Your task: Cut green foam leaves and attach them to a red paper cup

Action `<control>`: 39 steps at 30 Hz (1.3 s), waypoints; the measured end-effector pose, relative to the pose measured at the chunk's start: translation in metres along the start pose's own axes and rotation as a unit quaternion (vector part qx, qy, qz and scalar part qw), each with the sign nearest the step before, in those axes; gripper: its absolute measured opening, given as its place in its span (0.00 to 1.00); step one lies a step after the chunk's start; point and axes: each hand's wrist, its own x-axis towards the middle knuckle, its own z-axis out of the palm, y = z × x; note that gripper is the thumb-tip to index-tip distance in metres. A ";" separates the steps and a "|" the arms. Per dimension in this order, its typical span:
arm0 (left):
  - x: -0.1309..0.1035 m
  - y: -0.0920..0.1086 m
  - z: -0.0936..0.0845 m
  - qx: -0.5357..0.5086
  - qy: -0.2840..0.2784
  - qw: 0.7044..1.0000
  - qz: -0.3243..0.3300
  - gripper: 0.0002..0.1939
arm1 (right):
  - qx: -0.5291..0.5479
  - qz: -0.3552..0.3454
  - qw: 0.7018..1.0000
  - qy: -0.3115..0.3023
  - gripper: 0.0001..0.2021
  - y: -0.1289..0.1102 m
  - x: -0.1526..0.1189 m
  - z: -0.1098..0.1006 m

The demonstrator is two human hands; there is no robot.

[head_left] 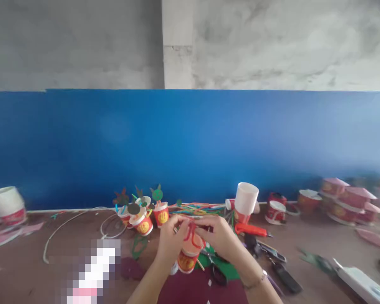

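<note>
1. A wall, blue below and bare grey above, spans the whole width behind a crowded workbench.
2. The brown table runs along the foot of that wall, strewn with craft materials.
3. A dark red sheet lies at the near edge, between the person's forearms, with a green sheet just beyond its right side.
4. The left hand and the right hand come together at centre, fingertips nearly meeting, both pinched on the upper part of a bent red strip.
5. To the far left stands a pale stack of cups; right of centre, a tall white stack rises from a red base.
6. Cups with pink tops cluster at far right, softened by blur.
7. A red-and-yellow paper cup with a peach-coloured top stands directly beneath the hands, at the far edge of the dark red sheet.
8. Decorated cups, sprouting cut-out shapes, gather beyond the left hand.
9. An orange-red tool lies by the tall white stack; dark-handled scissors rest on the sheets.
10. The red strip itself curves down over the cup's top.
</note>
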 end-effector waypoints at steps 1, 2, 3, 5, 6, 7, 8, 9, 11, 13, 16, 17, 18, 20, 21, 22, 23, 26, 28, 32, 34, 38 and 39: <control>-0.001 0.001 0.001 0.004 -0.002 1.000 0.010 0.12 | 0.008 0.015 1.000 -0.006 0.10 0.002 0.001 0.002; -0.001 0.002 0.002 0.005 -0.004 1.000 0.019 0.11 | 0.015 0.028 0.999 -0.009 0.09 0.005 0.002 0.003; -0.002 0.003 0.002 0.005 -0.005 1.000 0.027 0.10 | 0.022 0.041 0.999 -0.008 0.08 0.007 0.002 0.004; -0.002 0.004 0.002 0.002 -0.008 0.999 0.041 0.09 | 0.036 0.067 0.997 0.008 0.08 0.010 0.002 0.006; -0.002 0.005 0.001 -0.005 -0.009 0.999 0.041 0.08 | 0.040 0.076 0.996 0.016 0.08 0.011 0.002 0.006; -0.001 0.005 0.001 -0.013 -0.011 0.999 0.039 0.07 | 0.040 0.082 0.996 0.022 0.08 0.011 0.002 0.006; 0.000 0.004 0.000 -0.019 -0.015 0.999 0.035 0.06 | 0.036 0.085 0.995 0.027 0.08 0.011 0.001 0.005; 0.000 0.004 0.000 -0.023 -0.018 0.999 0.031 0.06 | 0.029 0.085 0.995 0.030 0.08 0.010 0.001 0.004; 0.002 0.002 0.000 -0.024 -0.025 0.999 0.025 0.05 | 0.012 0.077 0.996 0.033 0.07 0.007 0.000 0.002; 0.003 0.000 0.000 -0.016 -0.030 0.999 0.025 0.05 | -0.007 0.062 0.997 0.035 0.07 0.005 0.000 0.000; 0.003 -0.001 0.000 0.018 -0.038 0.998 0.049 0.05 | -0.035 0.038 0.998 0.044 0.07 0.006 -0.001 -0.001; 0.003 -0.001 -0.001 0.038 -0.043 0.996 0.061 0.05 | -0.046 0.031 0.997 0.045 0.07 0.007 -0.001 -0.001; 0.002 0.000 -0.001 0.060 -0.048 0.994 0.073 0.05 | -0.058 0.022 0.997 0.046 0.07 0.008 -0.002 -0.001; 0.000 0.003 -0.002 0.107 -0.056 0.989 0.091 0.04 | -0.083 0.005 0.996 0.043 0.08 0.010 -0.003 0.000; 0.000 0.005 -0.003 0.128 -0.060 0.985 0.097 0.04 | -0.090 -0.004 0.995 0.039 0.08 0.010 -0.003 0.000; -0.001 0.007 -0.004 0.146 -0.062 0.982 0.103 0.04 | -0.092 -0.011 0.995 0.036 0.08 0.010 -0.003 0.000; -0.001 0.008 -0.005 0.162 -0.063 0.979 0.109 0.04 | -0.087 -0.016 0.996 0.031 0.08 0.010 -0.003 -0.001; -0.001 0.011 -0.009 0.185 -0.059 0.974 0.120 0.04 | -0.053 -0.006 0.998 0.025 0.07 0.009 -0.001 0.000; -0.001 0.011 -0.010 0.173 -0.045 0.976 0.122 0.05 | -0.044 0.005 0.999 0.031 0.06 0.009 0.000 0.001; -0.002 0.011 -0.008 0.124 -0.023 0.985 0.120 0.08 | -0.058 -0.042 0.996 0.049 0.05 0.006 0.000 0.002; -0.003 0.010 -0.005 0.096 -0.024 0.988 0.117 0.08 | -0.058 -0.084 0.993 0.051 0.07 0.004 -0.001 0.002; 0.000 0.007 -0.004 0.033 -0.033 0.996 0.070 0.09 | -0.050 -0.096 0.993 0.049 0.06 0.004 -0.001 0.003; 0.002 0.006 -0.005 0.015 -0.037 0.998 0.043 0.09 | -0.045 -0.078 0.995 0.051 0.06 0.005 0.000 0.005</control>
